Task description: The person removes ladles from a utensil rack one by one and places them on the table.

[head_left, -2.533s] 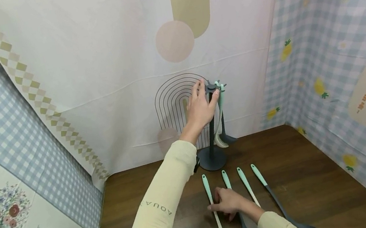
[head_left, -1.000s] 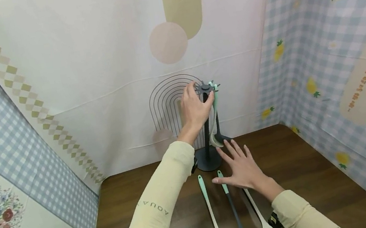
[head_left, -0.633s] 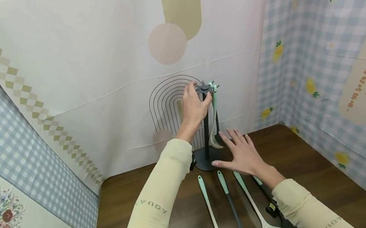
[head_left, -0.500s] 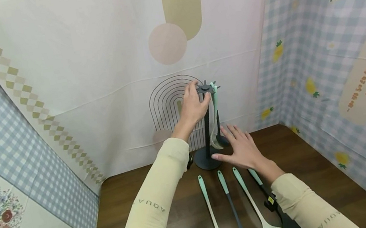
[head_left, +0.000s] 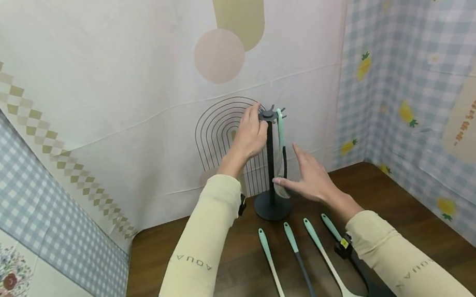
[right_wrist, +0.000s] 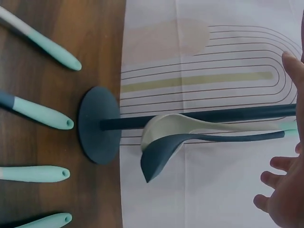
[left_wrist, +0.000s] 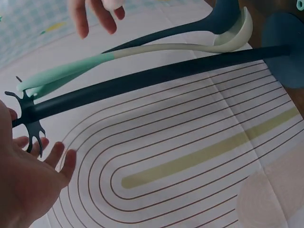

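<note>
A dark utensil stand (head_left: 272,158) with a round base stands at the back of the table, its hooked top beside my left hand (head_left: 247,136). That hand's thumb and fingers hold the left side of the hooks. On the right side hang a cream ladle (right_wrist: 164,126) and a dark ladle (right_wrist: 161,154), both with mint handles. In the head view my right hand (head_left: 316,180) is to the right of these ladles, fingers extended and thumb apart, holding nothing. It partly hides the bowls there.
Several mint-handled utensils lie in a row on the brown table (head_left: 235,275): a cream one (head_left: 277,278), a dark one (head_left: 305,276), another cream one (head_left: 334,271) and a dark one (head_left: 362,269) partly under the right sleeve. Printed cloth walls (head_left: 137,81) enclose the table.
My right hand has risen from over the lying utensils to beside the hanging ladles. The stand's hooked top has turned slightly, and the two ladles now overlap more. My left hand stays at the hooks.
</note>
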The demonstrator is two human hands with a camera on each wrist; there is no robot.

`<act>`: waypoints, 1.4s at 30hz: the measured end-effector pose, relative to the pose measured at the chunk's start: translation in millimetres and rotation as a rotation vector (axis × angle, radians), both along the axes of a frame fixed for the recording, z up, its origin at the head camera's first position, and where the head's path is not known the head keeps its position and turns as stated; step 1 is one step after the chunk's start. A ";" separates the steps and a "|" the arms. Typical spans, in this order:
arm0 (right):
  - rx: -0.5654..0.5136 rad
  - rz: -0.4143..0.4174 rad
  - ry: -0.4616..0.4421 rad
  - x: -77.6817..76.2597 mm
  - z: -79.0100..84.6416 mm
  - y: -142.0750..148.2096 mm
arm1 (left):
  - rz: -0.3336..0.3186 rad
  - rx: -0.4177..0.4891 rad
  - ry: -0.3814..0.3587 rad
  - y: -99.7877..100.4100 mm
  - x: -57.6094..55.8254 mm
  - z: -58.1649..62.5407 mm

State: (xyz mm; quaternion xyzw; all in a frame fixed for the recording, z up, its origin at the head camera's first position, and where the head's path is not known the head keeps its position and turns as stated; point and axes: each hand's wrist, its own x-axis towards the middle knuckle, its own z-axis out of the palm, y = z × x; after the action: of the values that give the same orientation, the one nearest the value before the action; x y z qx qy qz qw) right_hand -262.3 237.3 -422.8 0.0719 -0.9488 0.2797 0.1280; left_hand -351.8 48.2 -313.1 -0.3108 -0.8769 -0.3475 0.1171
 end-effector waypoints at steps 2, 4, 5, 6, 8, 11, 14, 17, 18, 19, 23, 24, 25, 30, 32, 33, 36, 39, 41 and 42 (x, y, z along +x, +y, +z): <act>-0.059 0.007 0.010 -1.9 2.8 -0.2 | 0.001 -0.008 0.020 -1.0 -0.3 0.3; -0.122 0.016 0.029 -3.5 6.4 -0.2 | 0.006 -0.005 0.035 -1.8 0.0 0.4; -0.151 0.018 0.042 -4.6 8.0 -0.3 | 0.008 0.001 0.043 -2.0 0.3 0.6; -0.174 0.019 0.055 -5.7 9.6 -0.4 | 0.009 0.007 0.049 -2.3 0.4 0.5; -0.201 0.017 0.081 -8.5 12.0 -0.5 | 0.009 0.019 0.058 -2.4 0.8 0.1; -0.219 0.006 0.101 -12.9 14.6 -1.3 | 0.008 0.036 0.067 -2.0 0.9 -0.3; -0.233 -0.004 0.106 -16.8 16.6 -2.2 | 0.002 0.048 0.065 -1.5 0.7 0.2; -0.265 -0.010 0.102 -20.0 17.8 -3.5 | -0.010 0.036 0.063 -0.4 0.4 2.2; -0.277 -0.012 0.099 -21.0 17.7 -3.9 | -0.016 0.027 0.064 0.2 0.5 3.1; -0.288 -0.014 0.095 -22.3 17.3 -4.4 | -0.019 0.014 0.067 0.6 0.6 4.0; -0.320 -0.019 0.087 -25.3 14.9 -6.8 | -0.003 -0.038 0.066 2.0 1.0 5.8; -0.321 -0.024 0.083 -25.6 14.2 -7.6 | 0.005 -0.047 0.060 2.4 1.2 5.4; -0.319 -0.027 0.080 -25.8 13.4 -8.4 | 0.016 -0.054 0.053 2.8 1.2 4.6; -0.335 -0.038 0.062 -26.4 8.7 -12.7 | 0.075 -0.059 0.019 8.9 4.5 1.3; -0.347 -0.043 0.058 -27.5 5.2 -14.3 | 0.112 -0.056 0.004 12.0 6.9 1.5; -0.352 -0.047 0.055 -27.9 3.8 -15.1 | 0.131 -0.054 -0.004 13.4 8.1 1.9; -0.360 -0.057 0.046 -28.6 -0.3 -17.3 | 0.167 -0.049 -0.030 17.1 11.8 2.6; -0.359 -0.067 0.040 -27.6 -2.1 -19.3 | 0.171 -0.032 -0.054 19.8 13.5 2.2; -0.355 -0.066 0.051 -27.4 -3.3 -19.9 | 0.167 -0.016 -0.059 20.4 13.8 1.6; -0.353 -0.064 0.057 -27.2 -3.8 -20.1 | 0.168 -0.013 -0.060 20.6 13.7 1.2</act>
State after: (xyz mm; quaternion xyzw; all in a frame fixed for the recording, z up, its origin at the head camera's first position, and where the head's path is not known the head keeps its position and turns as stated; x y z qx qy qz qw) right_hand -289.5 217.2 -426.6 0.0260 -0.8828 0.4355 0.1741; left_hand -338.1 68.8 -311.9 -0.2264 -0.9052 -0.3399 0.1174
